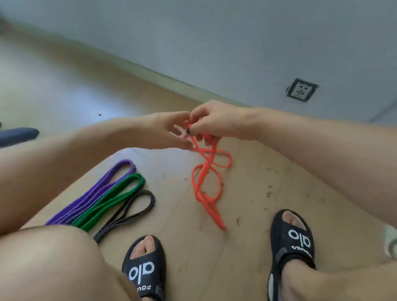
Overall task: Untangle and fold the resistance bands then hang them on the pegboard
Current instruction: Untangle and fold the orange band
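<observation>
Four bands are in view on the floor (251,193): a purple band (97,193), a green band (113,199) and a black band (129,212) lie folded side by side near the person's left knee, well apart from the orange band (206,184), which is not yet sorted. The right hand (217,124) pinches the orange band's upper end with curled fingers; the left hand (167,131) meets it at the same point, fingers bent onto the strands, though how firmly it grips cannot be told. From this shared grip the band hangs down and toward the person, its long axis running from the hands to a tail that reaches the floor between the two black sandals (143,271). Twisted loops cross just below the hands. Judgement: the untangling must start at those crossings, nearest the right hand. No pegboard is in view.
</observation>
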The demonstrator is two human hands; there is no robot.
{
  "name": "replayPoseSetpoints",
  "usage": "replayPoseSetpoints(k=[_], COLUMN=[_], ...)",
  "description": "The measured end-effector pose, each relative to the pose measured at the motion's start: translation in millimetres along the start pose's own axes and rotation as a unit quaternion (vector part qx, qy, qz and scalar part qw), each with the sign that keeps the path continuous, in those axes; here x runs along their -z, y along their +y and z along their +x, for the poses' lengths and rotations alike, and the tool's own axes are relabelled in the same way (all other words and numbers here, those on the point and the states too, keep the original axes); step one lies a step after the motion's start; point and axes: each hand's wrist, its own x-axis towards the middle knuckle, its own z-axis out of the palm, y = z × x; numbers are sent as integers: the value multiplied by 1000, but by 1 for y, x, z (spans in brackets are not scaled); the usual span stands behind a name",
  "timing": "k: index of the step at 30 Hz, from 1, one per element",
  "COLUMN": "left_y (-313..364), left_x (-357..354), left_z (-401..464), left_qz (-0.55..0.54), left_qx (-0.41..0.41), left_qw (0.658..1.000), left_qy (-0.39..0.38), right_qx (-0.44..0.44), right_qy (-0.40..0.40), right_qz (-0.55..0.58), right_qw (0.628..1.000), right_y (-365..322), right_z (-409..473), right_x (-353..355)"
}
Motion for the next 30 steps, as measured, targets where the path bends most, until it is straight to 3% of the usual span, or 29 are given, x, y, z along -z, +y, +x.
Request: replayPoseSetpoints(k=[4,7,13,16,20,26,30], left_y=[76,114,126,127,127,121,120], left_x=[27,20,-23,-28,-20,-10,-11], left_z=[-8,-6,-1,-3,-4,-11,-13], left_qz=[-54,-27,-18,-5,-10,-136,-181], left_qx=[-62,-64,-85,-85,-91,-64,-81], left_qw=[997,997,994,991,986,988,980], left_qy=[3,29,71,107,138,38,12], right_qx=[27,15,-25,-20,-3,-6,12], right_qy=[53,81,149,169,144,28,18], right_qz=[21,11,-140,-143,-64,42,108], right_qw=[998,997,979,975,987,999,994], right_y=[-28,-21,12,15,14,15,10], right_z=[-57,-94,-133,-135,-135,-137,-136], right_x=[47,69,79,81,84,91,88])
